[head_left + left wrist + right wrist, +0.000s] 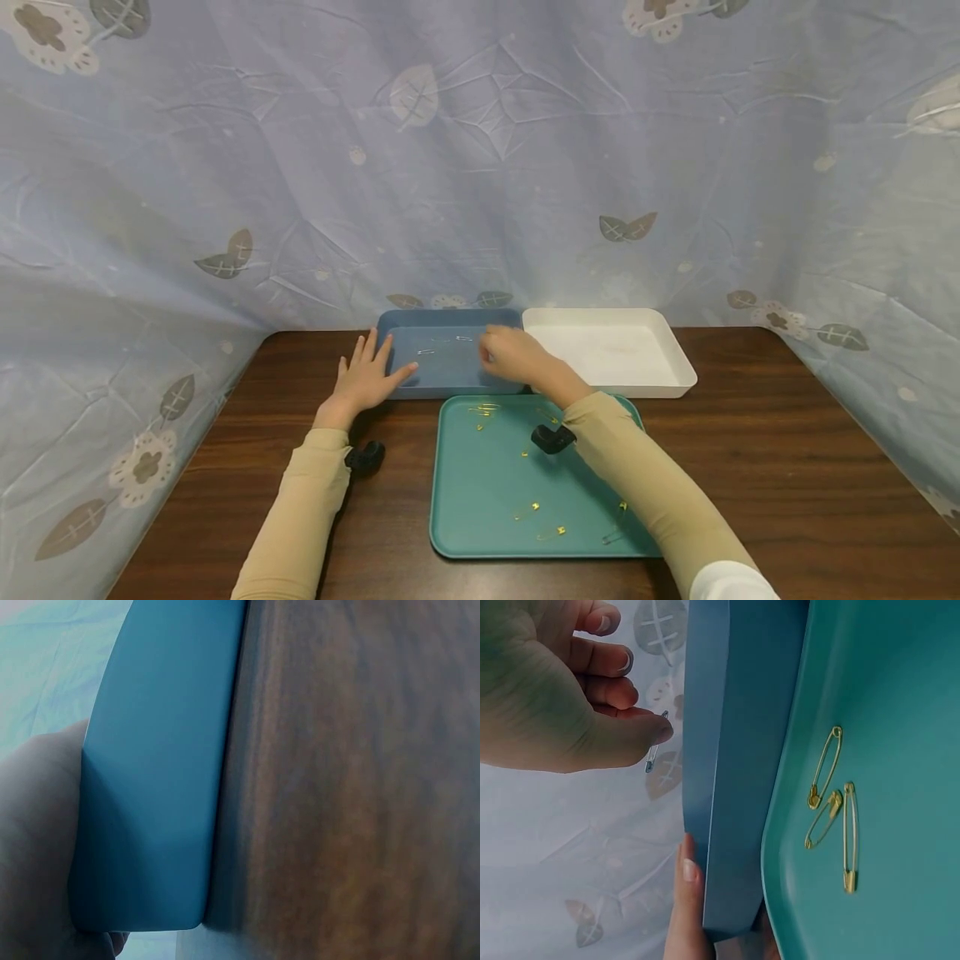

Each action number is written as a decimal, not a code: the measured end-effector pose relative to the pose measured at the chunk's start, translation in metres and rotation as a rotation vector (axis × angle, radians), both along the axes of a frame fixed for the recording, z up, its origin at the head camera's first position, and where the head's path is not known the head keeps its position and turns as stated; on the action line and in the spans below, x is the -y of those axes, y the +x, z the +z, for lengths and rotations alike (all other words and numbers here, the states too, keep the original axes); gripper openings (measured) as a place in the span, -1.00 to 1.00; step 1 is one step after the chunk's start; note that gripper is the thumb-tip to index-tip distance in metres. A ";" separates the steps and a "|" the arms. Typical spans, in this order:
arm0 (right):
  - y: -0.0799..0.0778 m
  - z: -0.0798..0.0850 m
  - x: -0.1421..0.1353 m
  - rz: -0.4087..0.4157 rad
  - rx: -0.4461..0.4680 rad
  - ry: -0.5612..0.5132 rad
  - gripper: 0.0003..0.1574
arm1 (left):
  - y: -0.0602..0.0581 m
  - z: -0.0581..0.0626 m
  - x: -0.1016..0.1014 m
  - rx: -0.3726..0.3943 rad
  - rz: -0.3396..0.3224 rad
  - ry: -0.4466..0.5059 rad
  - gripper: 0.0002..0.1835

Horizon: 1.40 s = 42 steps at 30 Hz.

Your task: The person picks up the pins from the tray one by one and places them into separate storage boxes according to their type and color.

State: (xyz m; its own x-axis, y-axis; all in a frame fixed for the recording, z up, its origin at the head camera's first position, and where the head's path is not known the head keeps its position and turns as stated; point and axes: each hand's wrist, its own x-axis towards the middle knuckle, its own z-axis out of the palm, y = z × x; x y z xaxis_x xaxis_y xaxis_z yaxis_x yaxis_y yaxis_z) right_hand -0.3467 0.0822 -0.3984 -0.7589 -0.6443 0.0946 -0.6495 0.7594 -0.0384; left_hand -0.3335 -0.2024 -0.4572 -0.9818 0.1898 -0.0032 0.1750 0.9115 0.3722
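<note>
The right hand (516,357) pinches a silver pin (652,760); the spread left hand (363,382) touches the blue tray (450,391). Best let go low.

Out of sight or hard to read around the trays
Cannot see most of the green tray's (480,492) right rim beneath the right sleeve (652,479); lose the left sleeve (288,525) at the bottom edge. Cannot make out the middle of the pinched pin (650,763) behind the thumb of the right hand (555,705), nor count the small pins (425,352) in the blue tray (450,391). Find the table (360,787) blurred in the left wrist view.
</note>
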 end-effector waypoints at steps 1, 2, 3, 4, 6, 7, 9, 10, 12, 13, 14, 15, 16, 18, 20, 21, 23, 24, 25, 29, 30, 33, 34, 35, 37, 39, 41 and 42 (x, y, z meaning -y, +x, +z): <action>-0.003 -0.001 0.001 -0.004 0.004 0.001 -0.95 | 0.000 0.000 0.000 0.001 0.000 -0.001 0.02; -0.005 -0.002 0.002 -0.008 0.005 0.006 -0.95 | -0.001 -0.001 0.000 0.002 -0.001 0.000 0.02; -0.007 -0.002 0.004 -0.012 0.008 0.009 -0.95 | 0.000 0.000 0.000 0.003 -0.001 0.002 0.02; -0.009 -0.002 0.005 -0.016 0.013 0.011 -0.94 | 0.000 0.000 0.000 0.003 -0.002 0.004 0.02; -0.012 -0.001 0.008 -0.023 0.018 0.013 -0.94 | 0.000 0.000 0.000 0.005 0.000 0.006 0.02; -0.013 -0.001 0.009 -0.026 0.019 0.014 -0.94 | 0.000 0.000 0.000 0.005 -0.001 0.007 0.02; -0.016 -0.001 0.012 -0.033 0.024 0.018 -0.94 | 0.000 0.001 0.000 0.005 -0.001 0.007 0.02; -0.018 -0.001 0.013 -0.037 0.024 0.019 -0.94 | 0.000 0.000 0.000 0.005 -0.002 0.005 0.01; -0.021 -0.002 0.016 -0.045 0.022 0.028 -0.93 | -0.001 0.000 -0.001 0.007 -0.004 0.000 0.02; -0.023 -0.003 0.017 -0.049 0.020 0.031 -0.93 | -0.001 0.000 -0.001 0.008 -0.005 -0.001 0.02; -0.025 -0.004 0.018 -0.053 0.019 0.034 -0.92 | -0.001 0.000 -0.001 0.009 -0.005 -0.001 0.02; -0.027 -0.005 0.019 -0.056 0.018 0.031 -0.92 | -0.001 0.000 -0.001 0.010 -0.005 -0.001 0.02; -0.029 -0.006 0.020 -0.058 0.022 0.027 -0.91 | -0.001 0.001 -0.001 0.010 -0.005 0.001 0.01; -0.033 -0.008 0.021 -0.063 0.029 0.023 -0.91 | -0.001 0.001 -0.001 0.011 -0.005 0.004 0.02; -0.037 -0.010 0.023 -0.070 0.039 0.017 -0.92 | -0.002 0.001 -0.001 0.013 -0.002 0.004 0.02; -0.039 -0.011 0.023 -0.074 0.046 0.016 -0.92 | -0.002 0.001 -0.001 0.014 0.000 0.003 0.02; -0.043 -0.011 0.024 -0.084 0.052 0.019 -0.91 | -0.002 0.000 0.000 0.018 0.000 0.005 0.02; -0.044 -0.011 0.025 -0.089 0.056 0.019 -0.91 | -0.002 0.000 0.000 0.021 -0.002 0.006 0.02; -0.046 -0.011 0.025 -0.093 0.056 0.020 -0.91 | -0.002 0.001 0.000 0.022 -0.001 0.006 0.02; -0.050 -0.008 0.027 -0.103 0.064 0.002 -0.91 | -0.001 0.001 0.000 0.024 -0.005 0.006 0.02; -0.051 -0.007 0.028 -0.106 0.068 -0.006 -0.91 | -0.001 0.001 0.000 0.023 -0.004 0.006 0.02; -0.054 -0.005 0.030 -0.115 0.079 -0.028 -0.91 | -0.001 0.001 0.001 0.015 0.000 0.004 0.03; -0.054 -0.005 0.031 -0.120 0.082 -0.034 -0.91 | -0.001 0.001 0.001 0.012 0.000 0.002 0.03; -0.055 -0.006 0.031 -0.125 0.084 -0.036 -0.90 | -0.001 0.001 0.001 0.010 0.001 0.001 0.02; -0.057 -0.006 0.032 -0.134 0.086 -0.035 -0.89 | -0.001 0.001 0.001 0.009 0.004 -0.005 0.02; -0.057 -0.007 0.033 -0.141 0.092 -0.040 -0.89 | -0.002 0.000 0.000 0.010 0.004 -0.008 0.02; -0.056 -0.007 0.033 -0.141 0.094 -0.039 -0.89 | -0.001 0.000 0.000 0.013 0.004 -0.008 0.01; -0.056 -0.007 0.033 -0.139 0.093 -0.039 -0.89 | -0.001 0.000 -0.001 0.013 0.005 -0.006 0.01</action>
State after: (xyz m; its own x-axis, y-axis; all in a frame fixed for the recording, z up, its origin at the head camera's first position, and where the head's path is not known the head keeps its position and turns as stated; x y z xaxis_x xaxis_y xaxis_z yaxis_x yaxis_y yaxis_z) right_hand -0.4024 0.0488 -0.4057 -0.8473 -0.5294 0.0426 -0.5302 0.8387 -0.1244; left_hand -0.3346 -0.2018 -0.4567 -0.9826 0.1849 -0.0169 0.1658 0.9145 0.3690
